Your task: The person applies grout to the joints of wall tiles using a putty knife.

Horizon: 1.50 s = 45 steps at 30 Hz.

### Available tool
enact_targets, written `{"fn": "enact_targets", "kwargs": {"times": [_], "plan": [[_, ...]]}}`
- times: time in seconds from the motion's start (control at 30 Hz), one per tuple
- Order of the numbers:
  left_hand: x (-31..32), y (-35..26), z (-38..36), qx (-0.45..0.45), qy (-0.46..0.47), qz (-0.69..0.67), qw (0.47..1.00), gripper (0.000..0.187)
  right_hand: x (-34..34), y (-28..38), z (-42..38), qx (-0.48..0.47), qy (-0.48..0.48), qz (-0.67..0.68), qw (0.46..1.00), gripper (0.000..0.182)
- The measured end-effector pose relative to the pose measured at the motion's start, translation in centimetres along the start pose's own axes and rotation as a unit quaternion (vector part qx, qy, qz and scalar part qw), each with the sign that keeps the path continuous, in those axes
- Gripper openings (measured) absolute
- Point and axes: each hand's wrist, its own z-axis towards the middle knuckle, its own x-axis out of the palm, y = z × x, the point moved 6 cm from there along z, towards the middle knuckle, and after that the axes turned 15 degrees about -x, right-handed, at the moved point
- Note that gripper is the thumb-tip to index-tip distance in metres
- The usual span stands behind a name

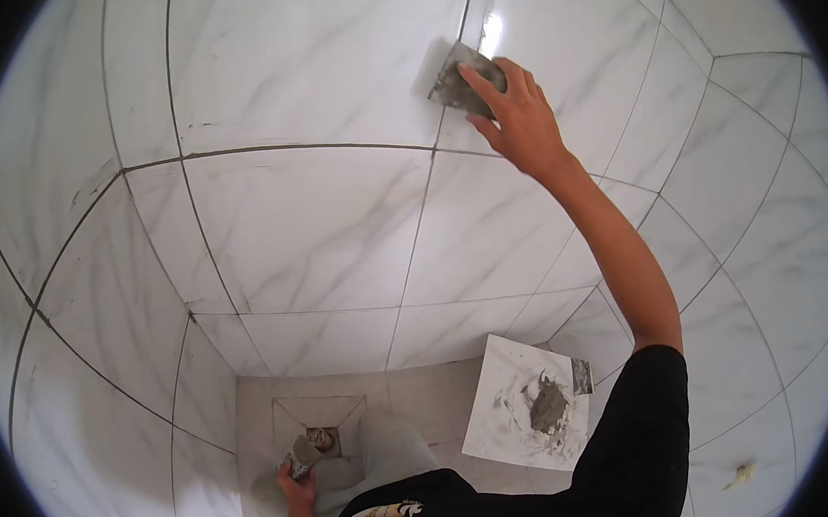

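Observation:
My right hand (pixel 529 119) presses a flat square scraper (pixel 465 80), smeared with grey grout, against the white marbled wall tile (pixel 303 62). Thumb and fingers grip its lower right side, and the scraper lies across the upright joint. A wet, shiny streak shows on the tile just above it. Low down, my left hand (pixel 298 491) is closed around a small grout-covered tool (pixel 304 455) with a grey lump on top. Its exact kind I cannot tell. That hand is close to the square floor drain (pixel 323 439), which the tool partly overlaps in this view.
On the floor at the right lies a white board (pixel 495 410) with a heap of grey grout (pixel 549 406) and a dark flat piece (pixel 582 376) at its corner. Tiled walls close in on both sides. A yellowish bit (pixel 740 476) sticks out from the right wall.

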Motion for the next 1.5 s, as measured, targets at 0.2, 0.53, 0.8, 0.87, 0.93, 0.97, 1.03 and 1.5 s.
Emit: {"fn": "enact_targets", "kwargs": {"times": [0.2,0.53,0.8,0.87,0.93,0.97,1.03,1.5], "plan": [[0.1,0.1,0.2,0.02,-0.002,0.045,0.999,0.03,2.0,0.0,-2.0,-0.02,0.092,-0.035,0.995,0.062],[-0.3,-0.4,-0.2,0.009,0.002,0.053,0.999,0.029,-4.0,-5.3,8.0,0.234,0.101,0.041,0.966,0.064],[0.4,-0.3,0.0,0.002,0.01,0.021,1.0,0.026,3.8,6.8,-5.3,0.174,0.285,0.049,0.941,0.07],[1.2,-0.4,-0.5,0.011,0.023,0.019,0.999,0.027,1.8,6.1,-5.2,0.147,0.207,0.074,0.964,0.066],[1.1,-0.3,-0.7,0.022,0.032,0.015,0.999,0.027,1.8,4.5,-4.6,0.071,0.107,0.068,0.989,0.065],[0.7,-0.4,-0.5,0.022,0.017,0.015,0.999,0.028,1.4,4.1,-4.1,-0.005,0.005,0.06,0.998,0.066],[0.8,-0.5,-0.5,0.023,0.002,0.016,1.0,0.029,2.7,2.9,-3.8,-0.014,-0.007,0.072,0.997,0.067],[1.8,-0.4,-1.7,0.014,-0.008,0.005,1.0,0.027,-2.4,-0.6,3.7,0.231,0.11,0.021,0.967,0.064]]}}
